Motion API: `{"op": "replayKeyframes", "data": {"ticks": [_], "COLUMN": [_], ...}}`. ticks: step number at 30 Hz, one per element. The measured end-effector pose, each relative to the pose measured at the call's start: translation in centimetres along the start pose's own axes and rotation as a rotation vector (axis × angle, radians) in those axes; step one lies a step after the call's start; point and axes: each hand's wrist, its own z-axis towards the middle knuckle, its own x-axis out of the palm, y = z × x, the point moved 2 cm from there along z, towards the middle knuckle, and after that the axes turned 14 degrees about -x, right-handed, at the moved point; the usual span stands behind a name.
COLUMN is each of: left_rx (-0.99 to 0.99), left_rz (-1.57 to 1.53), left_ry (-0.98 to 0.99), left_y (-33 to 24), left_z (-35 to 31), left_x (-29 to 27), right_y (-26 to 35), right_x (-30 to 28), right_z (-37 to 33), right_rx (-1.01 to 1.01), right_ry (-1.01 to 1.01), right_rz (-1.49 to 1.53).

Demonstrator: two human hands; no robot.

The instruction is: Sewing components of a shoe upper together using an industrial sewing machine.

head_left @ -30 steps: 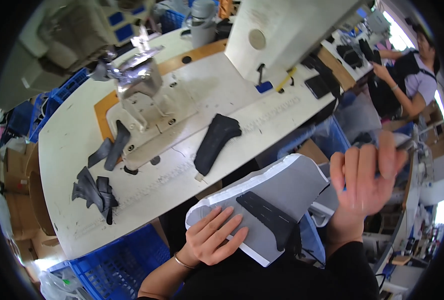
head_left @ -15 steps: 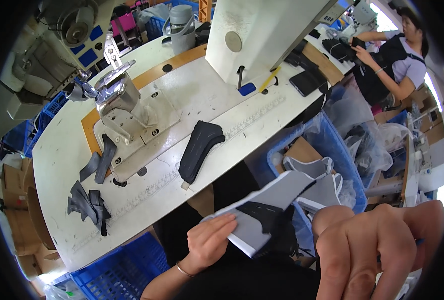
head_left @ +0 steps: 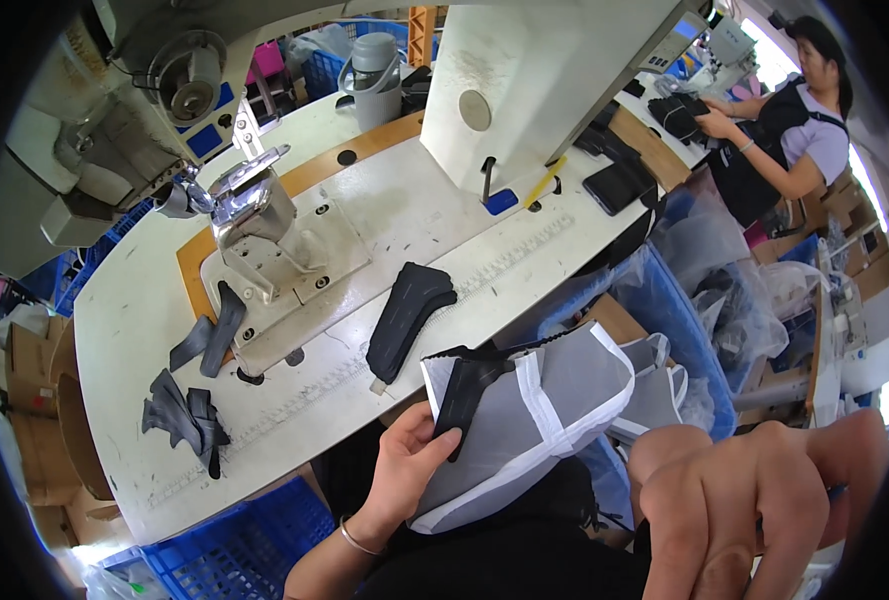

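Note:
My left hand (head_left: 404, 460) pinches a grey mesh fabric piece (head_left: 584, 385) near its left edge, thumb over a black strip (head_left: 469, 395) lying on the fabric. White binding runs along the fabric's edges and in a band across it. The piece hangs above my lap, in front of the table edge. Very close at the lower right, my right hand (head_left: 744, 500) has its fingers curled; anything inside them is hidden. A curved black padded piece (head_left: 409, 320) lies on the sewing table (head_left: 304, 425), beyond my left hand.
Black cut strips (head_left: 184, 420) lie at the table's left, near the sewing machine's metal arm (head_left: 249, 215). Grey pieces with white edging lie in a blue bin (head_left: 679, 305) at right. A blue crate (head_left: 249, 545) stands below. A co-worker (head_left: 789, 130) handles black pieces at far right.
My left hand has turned the grey fabric piece over and raised it, so its white-banded face now shows. My right hand stays almost in place. The table view has shifted slightly.

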Motion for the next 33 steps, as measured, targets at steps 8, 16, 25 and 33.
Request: {"op": "replayKeyframes", "data": {"ticks": [8,16,25,33], "left_rx": [-0.038,-0.104,-0.092,-0.095], "left_rz": [-0.068,0.076,0.016,0.148], "left_ry": [-0.014,0.006,0.208,0.206], "left_y": [0.7,-0.8,-0.7,-1.9], "left_z": [0.8,1.0,2.9,3.1], "left_x": [-0.3,0.5,3.3,4.9], "right_y": [2.1,3.8,9.7,1.9], "right_x": [-0.2,-5.9,-15.3,-13.6], "right_z": [0.0,-3.6,-18.4,-18.6], "right_rx": [0.042,0.061,0.814,0.806], "right_ry": [0.043,-0.024,-0.815,-0.710], "right_rz": [-0.026,-0.239,-1.176,-0.539]}}
